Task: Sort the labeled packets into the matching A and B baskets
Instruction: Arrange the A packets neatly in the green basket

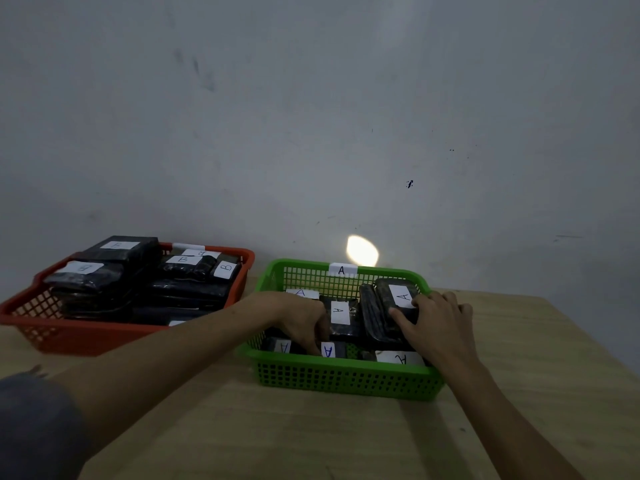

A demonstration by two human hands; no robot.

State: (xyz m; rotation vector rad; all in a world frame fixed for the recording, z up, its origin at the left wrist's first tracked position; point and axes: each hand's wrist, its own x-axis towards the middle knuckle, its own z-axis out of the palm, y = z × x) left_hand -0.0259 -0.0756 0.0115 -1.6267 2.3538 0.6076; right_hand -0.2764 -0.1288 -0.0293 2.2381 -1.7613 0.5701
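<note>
Head view, green plastic mesh basket [346,375] of dark A-labelled packets [341,318], right hand [433,323] gripping one packet [394,306], left hand [304,320] fingering inside, grasp unclear, red mesh basket [86,336] of B-labelled packets [183,271] left of it on wooden table [277,438].

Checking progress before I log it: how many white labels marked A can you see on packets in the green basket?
6 in the green basket: far left, centre, under the right hand at, and three along the near wall. The left hand may hide more.

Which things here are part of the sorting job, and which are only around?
Job: green basket, red basket, A packets, B packets, left hand, right hand.
Around: wooden table, wall.
</note>
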